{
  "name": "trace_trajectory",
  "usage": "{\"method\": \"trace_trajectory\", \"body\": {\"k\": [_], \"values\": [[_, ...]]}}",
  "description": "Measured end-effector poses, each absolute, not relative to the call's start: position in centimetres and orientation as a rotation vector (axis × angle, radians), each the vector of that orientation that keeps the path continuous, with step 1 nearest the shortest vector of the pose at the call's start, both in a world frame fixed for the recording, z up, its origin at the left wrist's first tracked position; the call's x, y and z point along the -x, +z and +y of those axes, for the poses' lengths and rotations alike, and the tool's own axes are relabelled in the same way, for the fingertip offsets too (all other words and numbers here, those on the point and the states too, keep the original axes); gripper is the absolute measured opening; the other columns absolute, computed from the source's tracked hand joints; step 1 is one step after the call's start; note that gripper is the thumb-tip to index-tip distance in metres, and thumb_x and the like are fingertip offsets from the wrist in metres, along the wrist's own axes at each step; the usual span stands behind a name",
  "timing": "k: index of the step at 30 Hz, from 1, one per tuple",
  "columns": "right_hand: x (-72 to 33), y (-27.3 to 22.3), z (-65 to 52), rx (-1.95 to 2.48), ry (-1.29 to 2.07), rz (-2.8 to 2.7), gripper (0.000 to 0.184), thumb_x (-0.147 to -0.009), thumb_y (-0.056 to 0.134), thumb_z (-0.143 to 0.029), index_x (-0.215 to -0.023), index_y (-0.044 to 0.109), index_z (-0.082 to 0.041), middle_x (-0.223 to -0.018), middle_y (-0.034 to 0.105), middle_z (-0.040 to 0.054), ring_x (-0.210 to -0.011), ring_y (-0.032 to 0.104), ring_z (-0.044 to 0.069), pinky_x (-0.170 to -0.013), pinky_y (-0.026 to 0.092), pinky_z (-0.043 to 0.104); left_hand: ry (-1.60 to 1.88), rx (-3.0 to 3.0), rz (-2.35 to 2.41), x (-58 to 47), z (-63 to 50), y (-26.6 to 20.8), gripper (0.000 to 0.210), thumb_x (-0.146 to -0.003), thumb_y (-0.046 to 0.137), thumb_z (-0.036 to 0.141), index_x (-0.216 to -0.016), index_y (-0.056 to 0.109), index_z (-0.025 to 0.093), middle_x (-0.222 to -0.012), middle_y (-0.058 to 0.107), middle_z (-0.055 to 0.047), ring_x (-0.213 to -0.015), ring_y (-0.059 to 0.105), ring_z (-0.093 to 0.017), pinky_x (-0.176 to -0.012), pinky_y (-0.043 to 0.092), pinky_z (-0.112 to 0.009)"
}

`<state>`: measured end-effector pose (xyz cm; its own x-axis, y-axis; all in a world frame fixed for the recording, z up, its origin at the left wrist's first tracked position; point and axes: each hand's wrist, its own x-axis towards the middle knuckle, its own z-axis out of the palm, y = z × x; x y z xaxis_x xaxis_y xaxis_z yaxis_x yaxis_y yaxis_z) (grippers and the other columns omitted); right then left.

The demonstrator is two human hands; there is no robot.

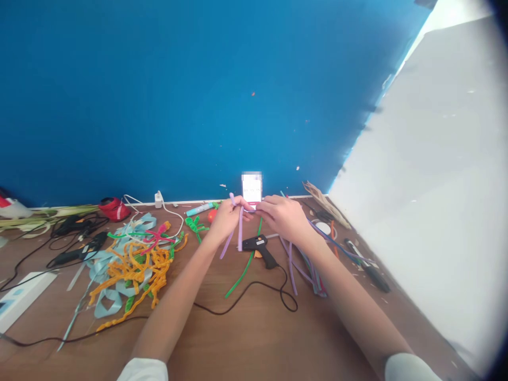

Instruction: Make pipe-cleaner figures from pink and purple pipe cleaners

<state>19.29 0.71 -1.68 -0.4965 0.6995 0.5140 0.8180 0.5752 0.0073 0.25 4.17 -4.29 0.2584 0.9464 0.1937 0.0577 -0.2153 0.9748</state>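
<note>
Purple pipe cleaners (240, 233) hang from my left hand (227, 218), which is closed round them with the fingertips pointing right. My right hand (283, 217) is bent inward, its fingertips close to those of the left, in front of the lower edge of a propped-up phone (251, 188). The right fingers look pinched together; what they hold, if anything, is hidden. Below the hands a black glue gun (260, 248) lies on the table, across a green pipe cleaner (240, 283). More purple pipe cleaners (292, 270) lie under my right wrist.
Orange pipe cleaners (135, 272) and light blue ribbon (107, 304) are heaped at left, near a white power strip (26, 299). A black cord (238, 299) crosses the table (246, 344). A utility knife (369, 267) lies at right; a blue wall (198, 106) rises behind.
</note>
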Motion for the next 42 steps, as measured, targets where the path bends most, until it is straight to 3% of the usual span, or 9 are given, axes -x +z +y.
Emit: {"method": "trace_trajectory", "body": {"k": [5, 10, 15, 22, 26, 33, 37, 42], "values": [[-19.5, -1.6, 0.7, 1.222, -0.339, -2.34, 0.025, -0.101, 0.044, -0.03, -0.092, 0.066, -0.022, -0.083, 0.067, 0.0038, -0.078, 0.057, 0.018, -0.059, 0.025, 0.032, 1.021, -1.54, 0.969, -0.2, 4.0, -3.9, 0.012, -0.089, 0.056, 0.021, -0.09, 0.067, 0.016, -0.09, 0.072, -0.006, -0.071, 0.07, -0.014, -0.068, 0.057, -0.027], [-19.8, -1.4, 0.8, 1.356, -0.326, -2.216, 0.026, -0.1, 0.048, -0.032, -0.084, 0.067, -0.022, -0.078, 0.066, 0.0024, -0.072, 0.056, 0.017, -0.057, 0.023, 0.03, 0.829, -1.676, 0.961, 0.4, 3.3, -2.7, 0.022, -0.093, 0.054, 0.028, -0.11, 0.063, 0.017, -0.103, 0.072, -0.009, -0.084, 0.07, -0.016, -0.079, 0.055, -0.03], [-19.8, -1.3, 1.0, 1.324, -0.365, -2.188, 0.023, -0.098, 0.052, -0.031, -0.087, 0.069, -0.021, -0.081, 0.069, 0.0038, -0.077, 0.058, 0.019, -0.066, 0.028, 0.032, 0.722, -1.694, 0.985, 0.8, 3.3, -2.6, 0.023, -0.094, 0.053, 0.034, -0.098, 0.064, 0.014, -0.093, 0.074, -0.01, -0.085, 0.071, -0.019, -0.077, 0.054, -0.03], [-19.4, -1.5, 0.9, 1.15, -0.44, -2.325, 0.018, -0.098, 0.054, -0.03, -0.094, 0.069, -0.021, -0.084, 0.071, 0.0044, -0.083, 0.058, 0.022, -0.075, 0.028, 0.035, 0.88, -1.701, 1.067, 0.5, 3.6, -3.0, 0.026, -0.091, 0.051, 0.032, -0.075, 0.063, 0.015, -0.065, 0.068, -0.004, -0.056, 0.058, -0.012, -0.056, 0.044, -0.022], [-18.9, -1.7, 0.7, 1.161, -0.372, -2.287, 0.022, -0.099, 0.053, -0.035, -0.096, 0.069, -0.02, -0.091, 0.073, 0.0055, -0.088, 0.06, 0.023, -0.075, 0.03, 0.035, 0.938, -1.728, 1.13, 0.4, 3.5, -3.0, 0.026, -0.088, 0.05, 0.029, -0.068, 0.061, 0.016, -0.055, 0.062, 0.0, -0.049, 0.051, -0.01, -0.052, 0.039, -0.021], [-18.2, -1.9, 0.5, 1.305, 0.067, -1.942, 0.028, -0.098, 0.052, -0.04, -0.099, 0.068, -0.017, -0.085, 0.072, 0.0064, -0.072, 0.063, 0.019, -0.066, 0.037, 0.03, 0.884, -1.891, 1.119, 0.1, 3.1, -3.1, 0.037, -0.09, 0.051, 0.037, -0.064, 0.065, 0.015, -0.058, 0.064, -0.002, -0.052, 0.053, -0.012, -0.054, 0.037, -0.023], [-18.4, -1.8, 0.6, 1.145, 0.287, -1.812, 0.028, -0.098, 0.051, -0.036, -0.084, 0.068, -0.018, -0.071, 0.067, 0.0026, -0.062, 0.057, 0.015, -0.061, 0.037, 0.027, 0.866, -2.009, 1.118, -0.4, 2.4, -2.6, 0.05, -0.094, 0.048, 0.044, -0.058, 0.066, 0.015, -0.055, 0.062, -0.003, -0.052, 0.054, -0.012, -0.055, 0.037, -0.024], [-18.8, -1.4, 0.6, 1.122, 0.239, -1.781, 0.03, -0.098, 0.052, -0.035, -0.077, 0.064, -0.018, -0.068, 0.063, 0.002, -0.061, 0.053, 0.015, -0.06, 0.035, 0.027, 0.903, -1.94, 1.026, -0.8, 2.1, -2.4, 0.034, -0.092, 0.053, 0.039, -0.074, 0.068, 0.014, -0.071, 0.07, -0.005, -0.06, 0.06, -0.014, -0.057, 0.044, -0.024]]}}
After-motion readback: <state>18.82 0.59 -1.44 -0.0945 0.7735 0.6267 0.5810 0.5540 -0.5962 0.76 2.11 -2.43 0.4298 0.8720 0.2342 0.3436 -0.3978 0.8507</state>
